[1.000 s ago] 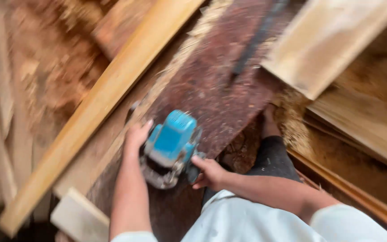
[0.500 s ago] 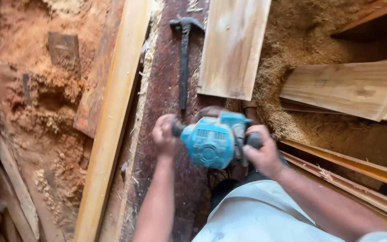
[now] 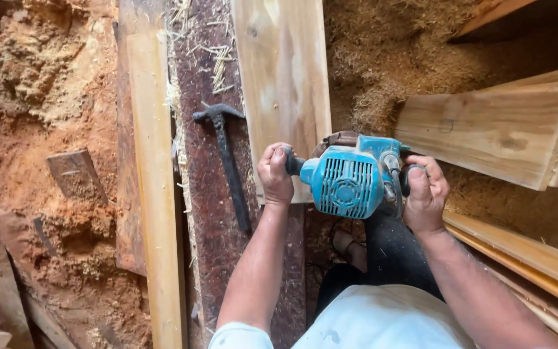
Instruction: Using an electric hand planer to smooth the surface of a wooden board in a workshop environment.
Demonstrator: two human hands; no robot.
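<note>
Both forearms reach up from the lower edge of the frame to a blue planer (image 3: 350, 184) at centre. The left hand (image 3: 276, 174) has its fingers closed around the black front knob, thumb on top. The right hand (image 3: 426, 194) wraps its fingers around the rear handle, wrist bent slightly inward. The planer sits at the near end of a pale board (image 3: 285, 77) running to the top of the frame. A hammer (image 3: 227, 161) lies left of it on a dark plank (image 3: 211, 213), with sawdust (image 3: 40, 97) at upper left.
</note>
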